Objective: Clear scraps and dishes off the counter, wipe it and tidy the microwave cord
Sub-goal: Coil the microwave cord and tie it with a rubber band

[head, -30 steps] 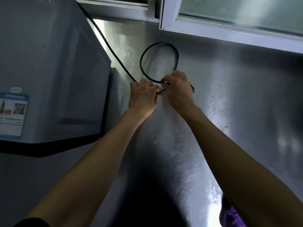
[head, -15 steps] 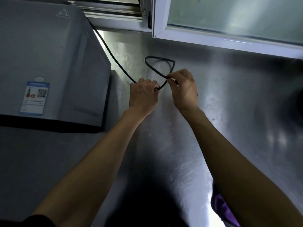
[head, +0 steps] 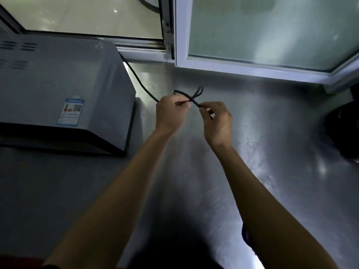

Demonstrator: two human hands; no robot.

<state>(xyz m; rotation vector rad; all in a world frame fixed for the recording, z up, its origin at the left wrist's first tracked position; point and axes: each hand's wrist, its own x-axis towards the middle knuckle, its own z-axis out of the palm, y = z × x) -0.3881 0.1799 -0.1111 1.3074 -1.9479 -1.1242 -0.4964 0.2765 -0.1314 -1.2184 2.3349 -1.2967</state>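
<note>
— What do the hands hold?
— The left hand (head: 168, 113) and right hand (head: 217, 121) each pinch the thin black power cord (head: 139, 81), which crosses itself in a small loop between them.
— Where does it run?
— From behind the grey boxy microwave (head: 64, 90), over the brushed steel counter (head: 272, 152), below the white-framed window (head: 252, 66).
</note>
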